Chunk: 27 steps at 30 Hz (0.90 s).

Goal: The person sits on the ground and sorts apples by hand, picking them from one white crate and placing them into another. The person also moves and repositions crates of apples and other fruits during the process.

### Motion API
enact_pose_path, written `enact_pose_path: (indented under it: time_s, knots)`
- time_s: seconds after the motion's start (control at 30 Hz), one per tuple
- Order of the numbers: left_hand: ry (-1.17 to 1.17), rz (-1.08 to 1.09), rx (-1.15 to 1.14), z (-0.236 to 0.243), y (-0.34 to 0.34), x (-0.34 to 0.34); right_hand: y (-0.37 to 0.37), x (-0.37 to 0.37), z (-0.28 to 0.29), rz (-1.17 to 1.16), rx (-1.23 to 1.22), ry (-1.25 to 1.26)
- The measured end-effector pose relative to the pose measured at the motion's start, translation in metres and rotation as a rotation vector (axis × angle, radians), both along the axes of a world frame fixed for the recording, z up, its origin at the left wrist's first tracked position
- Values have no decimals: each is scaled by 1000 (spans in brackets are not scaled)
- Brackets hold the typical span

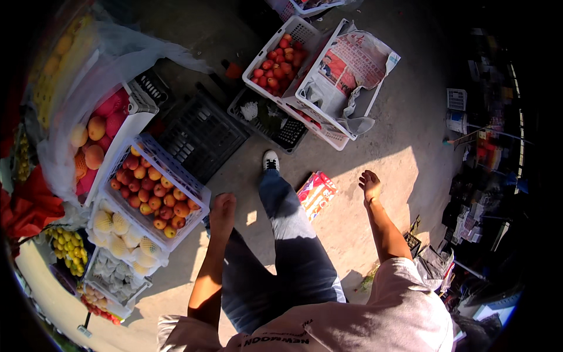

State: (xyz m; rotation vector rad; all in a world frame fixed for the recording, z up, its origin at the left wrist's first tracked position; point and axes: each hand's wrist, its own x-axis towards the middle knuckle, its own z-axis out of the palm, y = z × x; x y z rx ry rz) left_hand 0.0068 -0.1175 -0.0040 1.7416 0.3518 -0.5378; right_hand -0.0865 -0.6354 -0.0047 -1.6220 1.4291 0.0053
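Note:
My left hand (pixel 223 214) hangs in front of my left thigh with its fingers curled into a loose fist; nothing shows in it. Close to its left stands a pale plastic crate (pixel 183 176), filled with round red-and-yellow fruit (pixel 153 196). My right hand (pixel 370 185) is held out to the right over the sunlit ground, fingers apart and holding nothing. Between my right hand and my legs, a flat red, white and yellow printed piece (pixel 317 194) lies on the ground.
Ahead stand a white crate of red fruit (pixel 280 66) and a white crate lined with newspaper (pixel 360 58). Black crates (pixel 202 136) sit at front left. Along the left are net-wrapped pale fruit (pixel 117 226) and yellow-green fruit (pixel 68 251). Blurred clutter lines the far right.

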Motion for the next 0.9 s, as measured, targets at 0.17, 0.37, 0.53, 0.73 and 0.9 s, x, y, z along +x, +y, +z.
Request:
enact_pose_path:
  time_s: [0.17, 0.37, 0.53, 0.73, 0.9]
  knots:
    - [-83, 15, -100, 25, -167, 172, -79, 110, 23, 79, 186, -177]
    - [-159, -415, 417, 38, -296, 287, -48, 237, 28, 140, 176, -291]
    - [-338, -569, 585, 18, -305, 296, -46, 245, -13, 396, -296, -89]
    - [-192, -193, 483, 62, -242, 195, 19, 239, 83, 602, -435, -158]
    - [-39, 299, 435, 74, -149, 82, 127, 244, 118, 936, -392, -236]
